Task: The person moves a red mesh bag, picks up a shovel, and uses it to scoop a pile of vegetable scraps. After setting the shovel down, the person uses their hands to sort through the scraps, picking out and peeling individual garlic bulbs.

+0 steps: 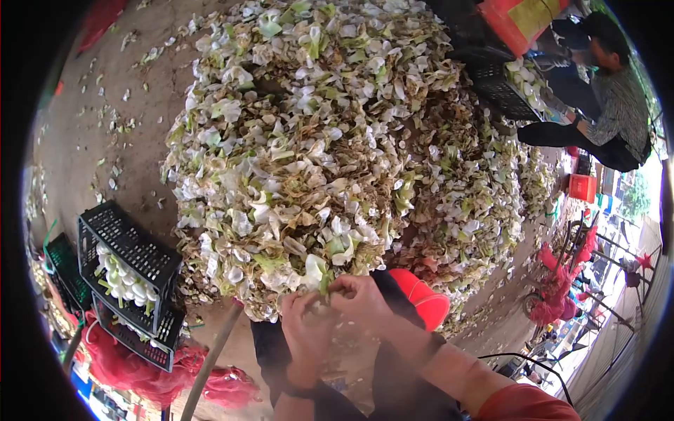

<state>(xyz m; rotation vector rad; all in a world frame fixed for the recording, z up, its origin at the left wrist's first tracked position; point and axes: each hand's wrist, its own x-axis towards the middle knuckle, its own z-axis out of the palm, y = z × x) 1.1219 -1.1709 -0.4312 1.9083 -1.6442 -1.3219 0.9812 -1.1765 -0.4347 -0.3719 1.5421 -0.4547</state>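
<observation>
My left hand (307, 335) is closed, fingers curled around a green-and-white vegetable piece (315, 269) that sticks up above the fingertips. Close beside it, my right hand (360, 299) pinches at the green part of the same piece. Fingers and glare hide most of what lies between the hands, so its exact kind does not show. Right in front of both hands spreads a large heap of white, green and brown peeled leaves (288, 168).
Black crates (130, 242) stand at the left, holding white bulbs with green stalks (125, 281). Red netting (140, 372) lies below them. A red rounded object (421, 298) is by my right knee. At upper right, a person (618, 105) sits by a filled black crate (502, 88).
</observation>
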